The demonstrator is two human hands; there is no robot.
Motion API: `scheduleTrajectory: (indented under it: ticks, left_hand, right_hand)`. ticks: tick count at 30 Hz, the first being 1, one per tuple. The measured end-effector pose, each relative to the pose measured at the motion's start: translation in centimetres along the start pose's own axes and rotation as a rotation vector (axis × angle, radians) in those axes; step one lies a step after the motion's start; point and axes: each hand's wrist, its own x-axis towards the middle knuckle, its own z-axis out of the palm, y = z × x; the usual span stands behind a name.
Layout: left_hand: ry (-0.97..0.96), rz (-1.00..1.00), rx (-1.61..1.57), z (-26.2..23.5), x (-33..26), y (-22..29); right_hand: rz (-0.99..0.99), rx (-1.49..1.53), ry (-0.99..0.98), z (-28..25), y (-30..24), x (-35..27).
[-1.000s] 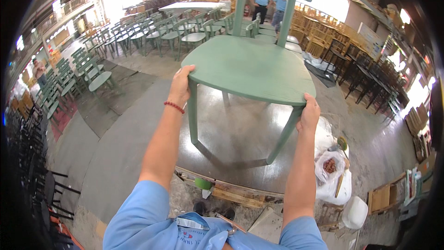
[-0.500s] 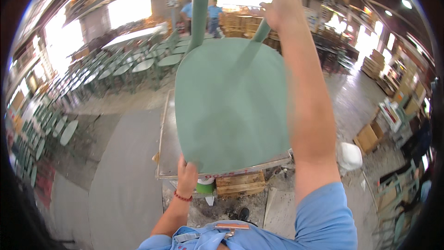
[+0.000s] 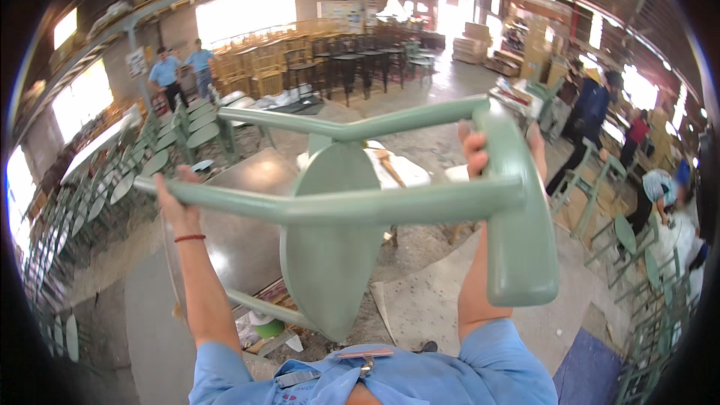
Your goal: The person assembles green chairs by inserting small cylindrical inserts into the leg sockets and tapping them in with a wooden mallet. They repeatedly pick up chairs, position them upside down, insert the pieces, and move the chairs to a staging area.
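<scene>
A pale green chair [image 3: 405, 205] is held up in front of me, turned on its side. Its rounded seat [image 3: 334, 262] appears nearly edge-on, and the curved backrest [image 3: 523, 255] points to the right. My left hand [image 3: 177, 208] is wrapped round the end of a long leg at the left. At the other end my right hand [image 3: 474, 151] grips the backrest from behind; the backrest covers much of that hand. Below the chair stands a low table [image 3: 240, 244] with a smooth metallic-looking top.
Rows of green chairs [image 3: 154, 165] line the left side. Brown wooden chairs [image 3: 264, 67] and dark stools [image 3: 349, 67] stand farther back. Two people in blue shirts [image 3: 180, 73] are at the far left. Other people [image 3: 592, 112] work among chairs at the right. Cardboard [image 3: 427, 292] lies on the floor.
The chair has turned from seat facing me to lying sideways, backrest to the right. My left hand has moved from the seat edge to a leg; my right hand came down. The view swung right.
</scene>
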Motion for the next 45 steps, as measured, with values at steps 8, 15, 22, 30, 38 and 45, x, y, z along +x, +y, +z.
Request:
scheduleTrajectory:
  ticks: [8, 15, 22, 30, 38, 45]
  left_hand:
    - [-0.519, -0.305, -0.444, 25.7, -6.6, -19.8]
    - [-0.765, -0.574, -0.451, 46.7, -14.8, -35.3]
    - [-0.928, -0.681, -0.364, 62.2, -20.5, -51.6]
    - [-1.226, -0.781, -0.134, 68.6, -20.0, -74.1]
    - [-1.206, -0.751, 0.293, 59.4, -21.1, -94.8]
    - [-1.163, -0.809, 0.642, 45.2, -27.2, -97.7]
  right_hand:
    - [-0.379, 0.021, 0.579, -16.4, -16.7, -20.7]
    - [-0.497, -0.051, 1.059, -22.9, -20.3, -35.3]
    - [-0.329, -0.257, 1.095, -34.7, -24.4, -37.2]
    - [0.256, -0.799, 1.927, -52.0, -31.5, -27.5]
    - [0.712, -0.790, 1.905, -54.3, -33.6, -26.5]
    - [1.053, -1.044, 1.556, -57.7, -41.3, -26.7]
